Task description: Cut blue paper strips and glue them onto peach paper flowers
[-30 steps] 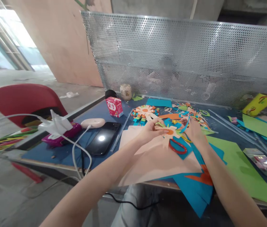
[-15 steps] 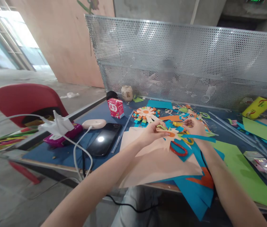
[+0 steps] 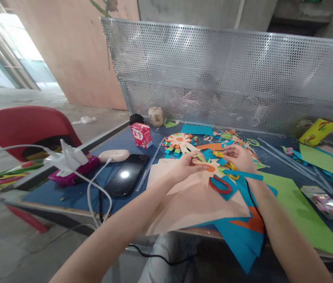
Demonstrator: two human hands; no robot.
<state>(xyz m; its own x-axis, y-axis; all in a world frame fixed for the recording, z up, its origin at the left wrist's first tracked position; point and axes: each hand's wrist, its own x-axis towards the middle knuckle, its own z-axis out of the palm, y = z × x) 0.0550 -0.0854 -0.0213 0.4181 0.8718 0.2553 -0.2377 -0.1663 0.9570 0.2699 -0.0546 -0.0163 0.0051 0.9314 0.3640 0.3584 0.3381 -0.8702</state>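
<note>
Left of frame: dark phone point(image 3: 127, 175) lying on blue tabletop point(image 3: 80, 196). Near centre: left hand point(image 3: 185, 167) over cream sheet point(image 3: 184, 208), fingers pinching left side of cream paper flower point(image 3: 210, 168) with orange middle. Handling, as judged: very light, flexible, dry to grip, petals liable to crease or tear; best held flat near the middle, not by petal tips. Just below flower: red scissor handle point(image 3: 222, 192). Right of centre: blue strip point(image 3: 240, 174) across right wrist; right hand point(image 3: 241, 157) beside yellow object point(image 3: 218, 154), fingers loosely bent and parted, nothing visible in grasp. Lower right: green sheet point(image 3: 296, 212).
</note>
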